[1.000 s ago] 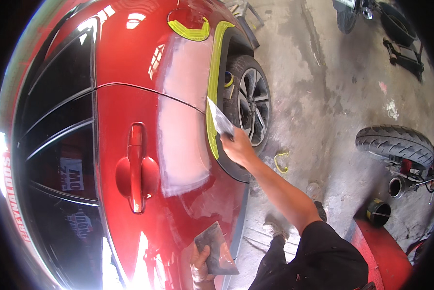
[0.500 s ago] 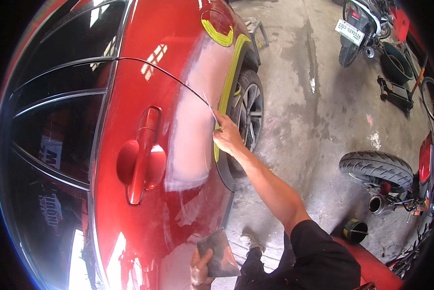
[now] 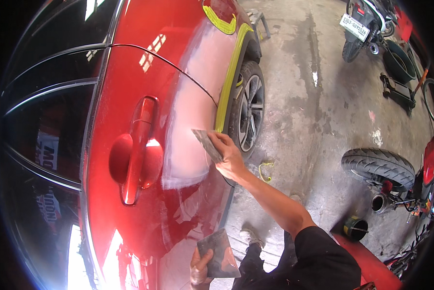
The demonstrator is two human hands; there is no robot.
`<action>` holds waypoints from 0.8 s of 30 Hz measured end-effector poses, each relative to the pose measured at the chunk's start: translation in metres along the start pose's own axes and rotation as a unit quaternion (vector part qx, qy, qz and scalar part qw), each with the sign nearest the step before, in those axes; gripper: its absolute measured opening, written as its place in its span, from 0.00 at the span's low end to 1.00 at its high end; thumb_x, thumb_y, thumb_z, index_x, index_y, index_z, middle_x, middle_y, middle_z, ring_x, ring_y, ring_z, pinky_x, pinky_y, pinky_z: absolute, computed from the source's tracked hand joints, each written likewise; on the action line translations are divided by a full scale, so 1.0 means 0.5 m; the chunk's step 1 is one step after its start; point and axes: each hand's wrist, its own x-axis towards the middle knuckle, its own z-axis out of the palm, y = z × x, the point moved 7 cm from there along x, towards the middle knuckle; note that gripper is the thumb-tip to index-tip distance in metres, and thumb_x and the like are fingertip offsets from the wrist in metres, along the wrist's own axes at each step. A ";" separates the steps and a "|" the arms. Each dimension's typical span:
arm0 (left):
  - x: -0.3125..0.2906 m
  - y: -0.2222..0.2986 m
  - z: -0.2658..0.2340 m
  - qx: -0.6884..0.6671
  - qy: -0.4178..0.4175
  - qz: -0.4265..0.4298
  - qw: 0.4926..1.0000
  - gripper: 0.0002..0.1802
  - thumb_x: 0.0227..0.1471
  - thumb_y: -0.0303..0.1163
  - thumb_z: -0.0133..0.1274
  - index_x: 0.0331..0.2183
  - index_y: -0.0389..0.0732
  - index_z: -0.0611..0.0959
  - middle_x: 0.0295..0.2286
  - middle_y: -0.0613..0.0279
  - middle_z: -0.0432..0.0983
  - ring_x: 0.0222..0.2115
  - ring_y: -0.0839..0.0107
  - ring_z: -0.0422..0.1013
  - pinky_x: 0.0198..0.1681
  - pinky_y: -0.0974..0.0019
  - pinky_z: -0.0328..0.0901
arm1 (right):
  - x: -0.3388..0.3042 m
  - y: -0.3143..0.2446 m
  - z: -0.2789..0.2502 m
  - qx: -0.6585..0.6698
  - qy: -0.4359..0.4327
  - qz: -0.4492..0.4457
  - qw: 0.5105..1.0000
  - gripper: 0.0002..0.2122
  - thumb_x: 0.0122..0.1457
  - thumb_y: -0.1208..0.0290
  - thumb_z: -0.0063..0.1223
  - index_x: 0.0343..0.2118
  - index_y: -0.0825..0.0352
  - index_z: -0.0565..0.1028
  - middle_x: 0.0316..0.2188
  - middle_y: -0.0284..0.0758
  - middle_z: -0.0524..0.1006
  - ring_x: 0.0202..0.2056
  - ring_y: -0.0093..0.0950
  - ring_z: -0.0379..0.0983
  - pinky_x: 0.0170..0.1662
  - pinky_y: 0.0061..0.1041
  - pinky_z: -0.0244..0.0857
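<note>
- I see a white plate with dark characters on a motorcycle.
- I see two partial lettered signs in dark car windows.

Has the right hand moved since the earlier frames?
Yes. Against the panel seam, the right hand has moved toward the picture's lower edge; its scraper is now below the seam, over the pale patch.
</note>
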 end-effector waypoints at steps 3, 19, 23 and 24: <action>0.010 0.003 0.007 0.001 -0.012 0.003 1.000 0.26 0.56 0.23 0.50 0.56 0.36 0.67 0.47 0.54 0.74 0.46 0.63 0.73 0.52 0.62 0.67 | -0.040 0.039 0.024 0.009 0.004 -0.004 1.000 0.34 0.43 0.86 0.57 0.58 0.61 0.68 0.54 0.44 0.69 0.55 0.42 0.66 0.57 0.33 0.63; 0.040 0.016 0.038 0.020 -0.019 0.011 1.000 0.25 0.57 0.26 0.50 0.55 0.35 0.66 0.46 0.53 0.73 0.45 0.63 0.72 0.50 0.61 0.67 | -0.191 0.069 0.024 -0.047 -0.124 -0.063 0.989 0.29 0.47 0.75 0.64 0.56 0.65 0.70 0.54 0.44 0.70 0.55 0.43 0.66 0.58 0.34 0.62; 0.082 0.010 0.052 -0.045 -0.021 0.010 0.999 0.21 0.58 0.25 0.48 0.53 0.35 0.68 0.45 0.56 0.73 0.45 0.64 0.72 0.49 0.62 0.67 | -0.209 -0.039 -0.096 0.046 -0.201 0.057 0.977 0.29 0.49 0.81 0.55 0.59 0.65 0.67 0.57 0.45 0.68 0.57 0.45 0.65 0.58 0.35 0.62; 0.100 0.009 0.061 -0.063 -0.024 -0.001 0.998 0.20 0.58 0.24 0.48 0.53 0.36 0.69 0.45 0.56 0.73 0.44 0.64 0.72 0.49 0.63 0.67 | -0.236 -0.082 -0.131 0.082 -0.193 0.050 0.977 0.30 0.49 0.83 0.52 0.60 0.66 0.66 0.58 0.46 0.67 0.58 0.45 0.64 0.59 0.35 0.61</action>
